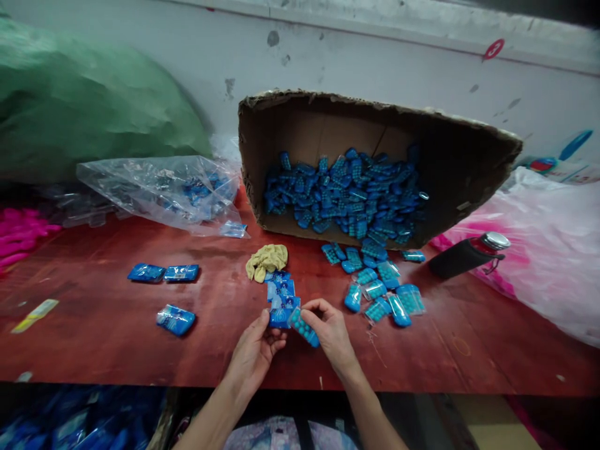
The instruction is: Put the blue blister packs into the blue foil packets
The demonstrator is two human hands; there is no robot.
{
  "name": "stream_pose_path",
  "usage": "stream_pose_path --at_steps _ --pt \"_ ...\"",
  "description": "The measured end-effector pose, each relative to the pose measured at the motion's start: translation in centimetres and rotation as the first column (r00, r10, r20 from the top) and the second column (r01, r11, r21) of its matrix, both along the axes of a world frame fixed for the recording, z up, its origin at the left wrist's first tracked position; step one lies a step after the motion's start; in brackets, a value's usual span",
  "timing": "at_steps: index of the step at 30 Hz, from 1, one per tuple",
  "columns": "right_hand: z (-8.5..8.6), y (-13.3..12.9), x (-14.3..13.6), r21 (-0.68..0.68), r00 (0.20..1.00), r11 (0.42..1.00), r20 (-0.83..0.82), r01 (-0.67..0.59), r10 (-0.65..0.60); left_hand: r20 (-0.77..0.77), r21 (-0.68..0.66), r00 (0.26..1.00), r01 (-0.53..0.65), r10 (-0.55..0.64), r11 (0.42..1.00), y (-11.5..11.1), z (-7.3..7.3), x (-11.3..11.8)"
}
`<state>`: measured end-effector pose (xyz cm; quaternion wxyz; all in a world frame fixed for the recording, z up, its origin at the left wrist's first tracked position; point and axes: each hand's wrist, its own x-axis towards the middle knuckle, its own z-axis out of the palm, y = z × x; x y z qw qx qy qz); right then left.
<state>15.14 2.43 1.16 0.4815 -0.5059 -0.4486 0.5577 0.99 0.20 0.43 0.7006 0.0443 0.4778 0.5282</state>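
My right hand [328,328] pinches the top of a clear packet with blue beads [305,330], held tilted just above the red table. Close to its left, my left hand [257,347] has its thumb at the lower left edge of several flat blue cards [282,300]; its fingers are curled. The cards lie in an overlapping column that runs up to a crumpled yellow cloth [267,261]. Right of my hands, several blue bead packets [375,289] are scattered below a cardboard box [328,122] lying on its side, with many more inside.
Blue packets [175,320] lie at the left, beyond them a yellow cutter [35,315]. A clear bag [140,181] and a green sack [94,100] stand behind. At the right are a black bottle [457,257] and a pink-white bag [553,250]. The table edge [210,384] is near.
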Motion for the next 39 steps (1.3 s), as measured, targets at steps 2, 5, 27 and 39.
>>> stream_pose_path --at_steps 2,5,27,39 --pt "0.04 -0.07 0.02 0.002 1.0 1.0 0.002 -0.011 0.011 -0.016 0.034 1.0 0.004 -0.004 0.999 -0.02 0.09 -0.01" --pt "0.24 -0.08 -0.04 -0.006 1.0 1.0 0.004 -0.022 0.022 -0.028 0.081 0.999 -0.031 0.033 0.996 0.0 0.33 -0.02" --pt "0.48 -0.73 0.04 0.059 0.99 0.996 0.13 -0.06 0.052 -0.068 0.087 0.998 -0.001 0.007 0.996 -0.02 0.3 -0.05" --pt "0.8 -0.38 0.38 0.015 0.994 0.994 0.01 -0.112 0.112 -0.102 0.103 0.995 0.02 -0.01 0.994 -0.08 0.98 0.01"
